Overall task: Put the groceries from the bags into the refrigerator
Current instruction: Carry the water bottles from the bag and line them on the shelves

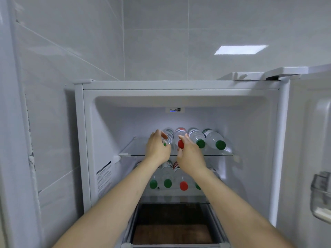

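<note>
Open white refrigerator, door swung to right. Upper glass shelf: four clear plastic water bottles lying on sides, caps toward front edge. Left hand curled over leftmost clear green-capped bottle near shelf's left-centre, cap mostly hidden under fingers. Right hand at front edge, fingers curled round clear red-capped bottle, thumb under cap. Hands just beside each other, not touching. Further right on same shelf, two more clear green-capped bottles, side by side, untouched. Lower glass shelf: row of clear bottles lying down, green caps and one red cap, partly hidden behind forearms. Transparent drawer at bottom.
</note>
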Motion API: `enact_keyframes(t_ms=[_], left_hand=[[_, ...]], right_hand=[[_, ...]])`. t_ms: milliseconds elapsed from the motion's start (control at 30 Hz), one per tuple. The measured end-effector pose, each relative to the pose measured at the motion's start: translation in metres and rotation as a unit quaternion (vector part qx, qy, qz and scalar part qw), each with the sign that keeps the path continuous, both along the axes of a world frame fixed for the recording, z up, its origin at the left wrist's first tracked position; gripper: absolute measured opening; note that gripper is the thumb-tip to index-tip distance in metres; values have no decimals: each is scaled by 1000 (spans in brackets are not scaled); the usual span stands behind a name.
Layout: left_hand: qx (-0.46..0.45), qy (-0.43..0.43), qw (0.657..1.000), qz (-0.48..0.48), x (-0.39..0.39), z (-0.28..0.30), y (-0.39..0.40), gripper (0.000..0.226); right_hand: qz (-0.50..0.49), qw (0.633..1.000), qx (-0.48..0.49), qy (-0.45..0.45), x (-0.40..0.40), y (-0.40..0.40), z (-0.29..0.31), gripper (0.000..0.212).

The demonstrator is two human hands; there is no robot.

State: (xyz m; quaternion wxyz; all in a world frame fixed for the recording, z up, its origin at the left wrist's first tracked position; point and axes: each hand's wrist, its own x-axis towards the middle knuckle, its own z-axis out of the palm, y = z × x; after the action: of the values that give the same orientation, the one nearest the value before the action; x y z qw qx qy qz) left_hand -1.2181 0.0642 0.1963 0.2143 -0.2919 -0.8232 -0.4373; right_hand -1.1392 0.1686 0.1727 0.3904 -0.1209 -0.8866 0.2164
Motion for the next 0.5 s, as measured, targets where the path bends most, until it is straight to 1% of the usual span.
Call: enact_keyframes(t_ms=[100,333,500], left_hand=[[-19,-28,999,-7,-2,7,3,30],[-23,-98,993,-58,-5,17,-3,23],[-21,-94,992,-81,2,15,-13,29]], right_hand=[[10,1000,-21,13,6,-2,0,55],[19,999,-38,29,27,-9,-5,58],[34,994,-72,78,54,-24,-7,51]])
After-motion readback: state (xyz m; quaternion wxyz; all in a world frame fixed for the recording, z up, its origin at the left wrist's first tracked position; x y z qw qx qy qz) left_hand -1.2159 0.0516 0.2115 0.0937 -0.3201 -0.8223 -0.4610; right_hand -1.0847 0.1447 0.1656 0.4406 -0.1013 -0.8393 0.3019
